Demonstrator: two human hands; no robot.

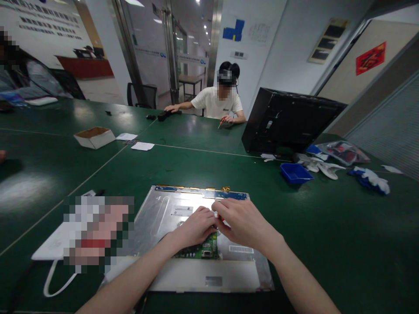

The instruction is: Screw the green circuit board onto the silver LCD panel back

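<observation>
A bare metal display panel point(157, 218) lies in front of me, with a blue strip along its far edge. Near its middle sits a green circuit board point(209, 248), partly covered by my hands. My left hand point(198, 224) rests over the board with fingers bent and pressed together; what they pinch, if anything, is hidden. Beside it, my right hand point(237, 218) is closed around a screwdriver point(220, 216), of which only a bit of the red handle shows. Both hands' fingertips meet above the board.
Left of the panel lie a white device point(49, 244) with a cable and a blurred object. Farther off stand an open box point(94, 138), a blue tray point(296, 173), gloves point(369, 179) and a large black monitor point(291, 120). A person point(218, 102) opposite holds a screwdriver.
</observation>
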